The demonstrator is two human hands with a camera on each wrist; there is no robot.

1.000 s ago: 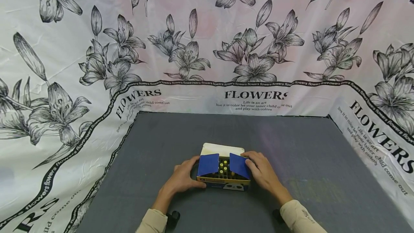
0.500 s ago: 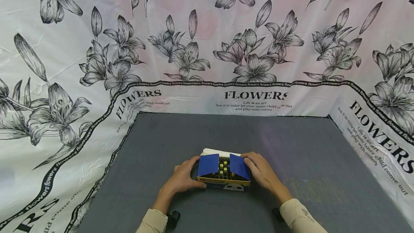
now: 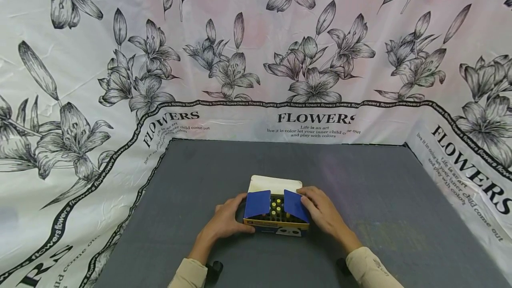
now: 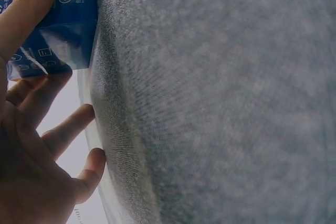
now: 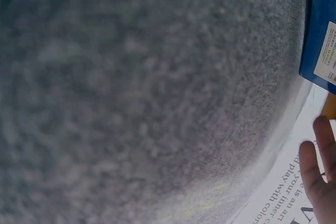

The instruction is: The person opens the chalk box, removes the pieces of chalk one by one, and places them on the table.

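Blue-and-yellow rectangular cardboard box [image 3: 264,223], open, standing on a dark grey tabletop [image 3: 208,168]. Sound handling seemingly asks for a steady brace at the box's left end and light pressure on its lid, lest the thin board buckle. Two blue cardboard side flaps [image 3: 257,203] slant over the opening; an off-white cardboard lid [image 3: 275,184] rises along the rear edge. Between the flaps show small, round, yellow-green tops [image 3: 276,208], their lower parts hidden. A white label [image 5: 326,51] marks the right end. The left hand [image 3: 224,219] grips the box's left end, thumb on the front; the right hand [image 3: 325,212] meets its rear right corner, though whether it pinches cannot be told. Behind the box hangs a white, flower-printed sheet [image 3: 236,123].
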